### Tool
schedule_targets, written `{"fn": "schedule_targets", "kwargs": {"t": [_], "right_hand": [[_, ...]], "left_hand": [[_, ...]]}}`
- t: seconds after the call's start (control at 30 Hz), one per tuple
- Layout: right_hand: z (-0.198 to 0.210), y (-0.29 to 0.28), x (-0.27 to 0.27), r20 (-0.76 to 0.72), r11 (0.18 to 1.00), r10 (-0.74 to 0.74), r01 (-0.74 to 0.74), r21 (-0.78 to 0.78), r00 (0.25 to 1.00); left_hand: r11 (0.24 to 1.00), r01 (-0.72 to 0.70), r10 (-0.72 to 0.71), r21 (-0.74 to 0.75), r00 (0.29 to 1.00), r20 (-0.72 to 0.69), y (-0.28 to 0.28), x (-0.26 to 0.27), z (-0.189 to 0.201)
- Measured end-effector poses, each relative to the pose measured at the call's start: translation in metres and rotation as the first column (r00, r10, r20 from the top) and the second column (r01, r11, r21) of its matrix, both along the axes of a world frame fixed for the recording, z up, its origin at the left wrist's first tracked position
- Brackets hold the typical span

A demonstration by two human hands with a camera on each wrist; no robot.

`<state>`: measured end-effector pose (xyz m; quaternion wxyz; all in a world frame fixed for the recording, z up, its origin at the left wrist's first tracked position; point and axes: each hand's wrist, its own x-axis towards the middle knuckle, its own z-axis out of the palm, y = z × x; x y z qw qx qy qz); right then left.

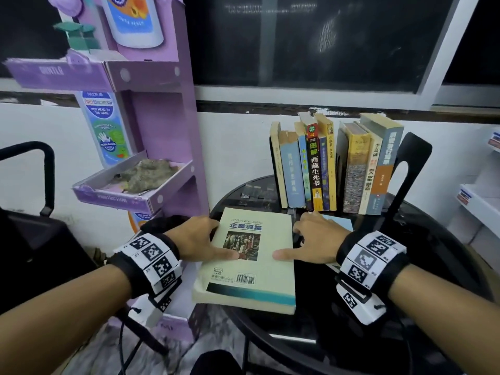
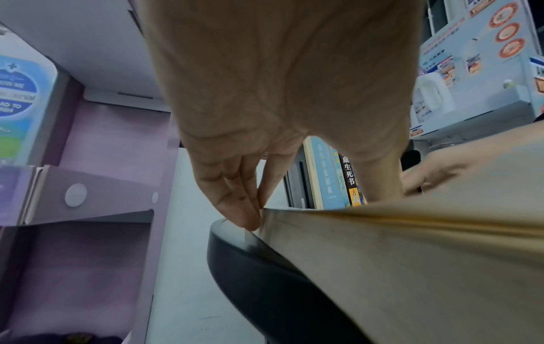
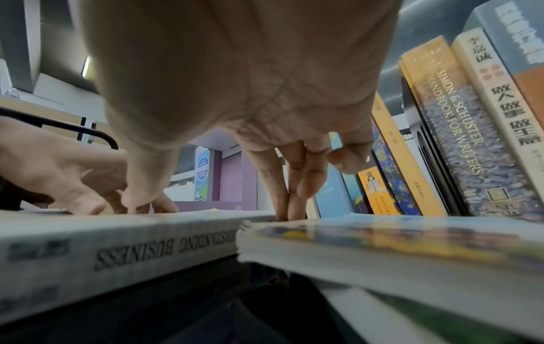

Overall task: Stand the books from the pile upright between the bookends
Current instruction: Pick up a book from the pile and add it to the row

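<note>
Gripping the pale book (image 1: 249, 255) from both sides, the left hand (image 1: 193, 238) has its thumb flat on the cover and its fingers (image 2: 235, 197) curled down over the left edge; the right hand (image 1: 318, 240) mirrors it, thumb on the cover, fingers (image 3: 282, 186) tucked down beside the spine; the book lies flat on the black worktop (image 1: 433, 266), in front of upright books (image 1: 316, 169) by the bookend (image 1: 411, 163).

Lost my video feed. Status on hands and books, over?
Left hand and right hand grip the Understanding Business book, flat on the table. Standing row packed tight; second flat book alongside.
</note>
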<state>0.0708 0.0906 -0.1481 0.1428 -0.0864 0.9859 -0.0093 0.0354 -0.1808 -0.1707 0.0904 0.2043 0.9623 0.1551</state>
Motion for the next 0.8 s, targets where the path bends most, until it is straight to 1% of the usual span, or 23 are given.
{"fn": "schedule_targets", "kwargs": {"t": [0.17,0.37,0.43,0.5,0.67,0.8], "right_hand": [[-0.006,-0.001,-0.006,0.072,1.0,0.028,-0.027,-0.016,0.997],[-0.011,-0.001,-0.012,0.092,0.995,0.057,-0.049,-0.083,0.994],[-0.011,-0.002,-0.014,0.09,0.996,0.06,-0.053,-0.074,0.994],[-0.009,-0.002,-0.014,0.098,0.998,0.056,-0.052,-0.046,0.994],[-0.005,-0.002,-0.017,0.13,0.996,0.084,-0.088,0.028,0.988],[-0.008,-0.001,-0.018,0.128,0.995,0.098,-0.093,-0.042,0.987]], "left_hand": [[1.0,-0.016,0.015,0.009,0.997,0.079,-0.001,-0.001,-0.003],[0.999,-0.005,0.002,0.033,0.994,0.107,-0.006,0.004,-0.006],[0.998,-0.007,-0.002,0.066,0.991,0.136,-0.009,0.006,-0.007],[0.997,-0.016,0.006,0.075,0.991,0.134,-0.01,0.004,-0.008],[0.99,-0.104,0.088,0.092,0.982,0.168,0.001,-0.006,-0.01],[0.989,-0.097,0.077,0.112,0.982,0.173,0.009,-0.011,-0.004]]}}
